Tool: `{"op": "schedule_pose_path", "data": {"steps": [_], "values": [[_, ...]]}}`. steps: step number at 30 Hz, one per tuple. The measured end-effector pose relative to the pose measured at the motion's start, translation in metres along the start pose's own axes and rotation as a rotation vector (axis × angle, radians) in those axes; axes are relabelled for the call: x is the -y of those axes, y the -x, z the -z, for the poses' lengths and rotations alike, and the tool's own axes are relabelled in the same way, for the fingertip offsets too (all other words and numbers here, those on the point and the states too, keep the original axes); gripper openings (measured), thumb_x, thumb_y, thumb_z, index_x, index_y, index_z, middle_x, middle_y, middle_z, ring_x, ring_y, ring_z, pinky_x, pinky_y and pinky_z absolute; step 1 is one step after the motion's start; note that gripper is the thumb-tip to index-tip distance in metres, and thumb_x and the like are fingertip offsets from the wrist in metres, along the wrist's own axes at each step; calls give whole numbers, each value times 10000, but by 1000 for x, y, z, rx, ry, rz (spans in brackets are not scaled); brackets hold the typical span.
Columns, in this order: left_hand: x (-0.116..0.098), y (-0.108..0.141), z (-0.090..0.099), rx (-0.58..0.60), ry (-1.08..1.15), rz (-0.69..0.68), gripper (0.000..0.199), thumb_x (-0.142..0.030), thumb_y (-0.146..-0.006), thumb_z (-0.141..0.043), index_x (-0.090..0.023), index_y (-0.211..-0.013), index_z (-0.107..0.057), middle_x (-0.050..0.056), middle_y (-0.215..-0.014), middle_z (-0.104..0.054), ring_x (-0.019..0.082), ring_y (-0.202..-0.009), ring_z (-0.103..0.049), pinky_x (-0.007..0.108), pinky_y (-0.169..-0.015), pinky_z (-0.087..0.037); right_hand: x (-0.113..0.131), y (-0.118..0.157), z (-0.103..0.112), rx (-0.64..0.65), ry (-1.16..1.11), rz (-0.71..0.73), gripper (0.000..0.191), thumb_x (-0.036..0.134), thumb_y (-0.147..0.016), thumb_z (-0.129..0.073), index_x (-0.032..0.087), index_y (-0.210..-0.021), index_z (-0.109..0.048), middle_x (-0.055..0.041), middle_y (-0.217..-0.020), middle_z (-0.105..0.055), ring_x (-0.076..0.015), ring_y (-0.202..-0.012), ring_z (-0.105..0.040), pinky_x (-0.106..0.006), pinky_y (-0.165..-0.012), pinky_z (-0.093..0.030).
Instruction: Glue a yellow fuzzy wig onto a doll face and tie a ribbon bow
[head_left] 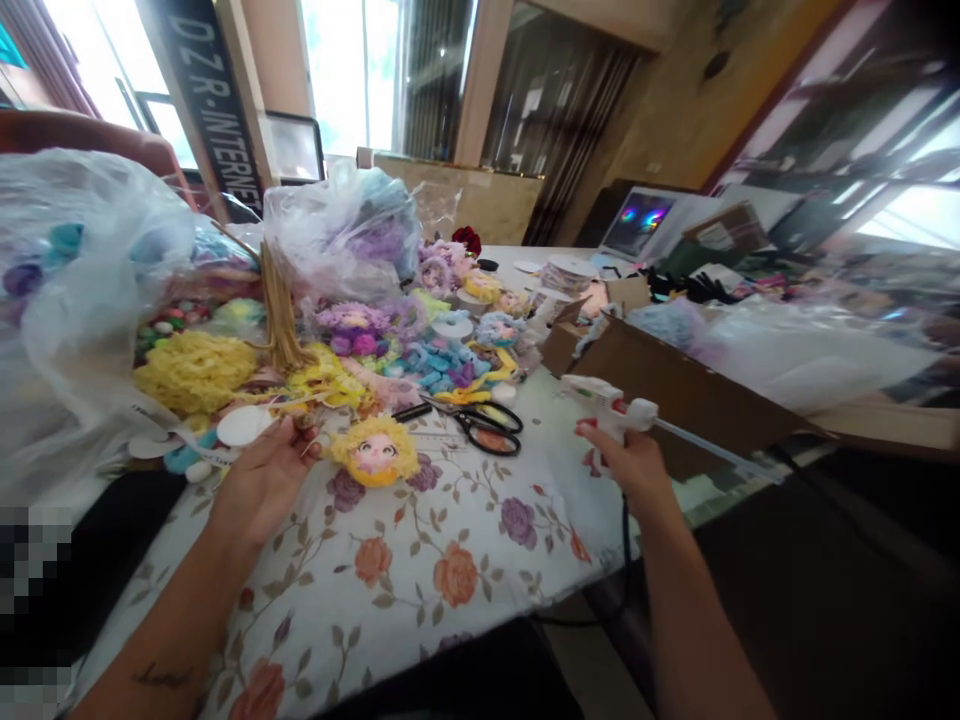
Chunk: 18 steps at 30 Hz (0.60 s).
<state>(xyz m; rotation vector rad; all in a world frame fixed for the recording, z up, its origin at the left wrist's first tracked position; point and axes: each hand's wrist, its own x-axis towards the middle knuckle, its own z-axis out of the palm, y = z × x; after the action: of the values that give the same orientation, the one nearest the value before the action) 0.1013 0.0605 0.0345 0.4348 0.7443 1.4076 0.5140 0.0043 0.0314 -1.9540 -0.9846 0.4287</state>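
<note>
My right hand (pixel 626 460) is wrapped round the grip of a white hot glue gun (pixel 611 405), held above the right side of the table. A long clear glue stick (pixel 712 450) juts out of its back end. The fingers of my left hand (pixel 266 480) are pinched together around something small and thin that I cannot make out. Just right of those fingertips, a doll head (pixel 375 452) with curly yellow hair lies face up on the flowered tablecloth (pixel 480 520). Black-handled scissors (pixel 491 428) rest behind it, spread apart, beside a dark pen-like tool (pixel 411 412).
Yellow fuzzy yarn (pixel 196 372), blue craft pieces (pixel 442 365) and more doll heads (pixel 352 325) crowd the back. Clear plastic bags (pixel 341 225) bulge behind them. A cardboard box (pixel 660 385) stands at the right. The black cord (pixel 626 560) hangs below my right hand.
</note>
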Motion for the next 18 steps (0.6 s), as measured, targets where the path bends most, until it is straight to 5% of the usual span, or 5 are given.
{"op": "schedule_pose_path", "data": {"steps": [5,10,14,16,18], "values": [[0,-2,4,22,0,-20,98,-99,-816,-551,-146,-792,-634,32,-783,-641,139,-715,-614,241,-606,-522,-21,-50,8,-20,226,18,211,359,-636,-679,157,-629,-619,-85,-594,-629,-242,-624,-622,-316,-567,-437],[2,-5,9,36,-1,-22,70,-104,-806,-584,-145,-792,-640,32,-814,-666,133,-757,-630,240,-658,-525,-24,-62,-3,38,315,67,220,394,-670,-647,192,-599,-594,-96,-627,-630,-281,-688,-635,-340,-592,-433],[4,-7,12,85,-20,-7,44,-137,-770,-647,-145,-812,-656,34,-828,-680,140,-802,-640,257,-717,-527,-24,-42,16,103,576,174,300,475,-705,-631,212,-562,-610,-141,-641,-656,-278,-597,-620,-369,-547,-418],[4,-7,13,116,-44,0,53,-150,-770,-650,-146,-822,-664,38,-832,-682,144,-828,-640,262,-746,-523,-16,-18,23,21,787,99,416,551,-704,-613,212,-466,-573,-188,-561,-628,-285,-504,-588,-385,-477,-366],[4,-6,12,136,-59,4,53,-155,-775,-642,-144,-820,-668,43,-841,-684,146,-852,-638,267,-777,-516,2,10,17,21,757,153,382,535,-751,-570,201,-582,-650,-180,-628,-671,-287,-554,-612,-385,-505,-382]]}}
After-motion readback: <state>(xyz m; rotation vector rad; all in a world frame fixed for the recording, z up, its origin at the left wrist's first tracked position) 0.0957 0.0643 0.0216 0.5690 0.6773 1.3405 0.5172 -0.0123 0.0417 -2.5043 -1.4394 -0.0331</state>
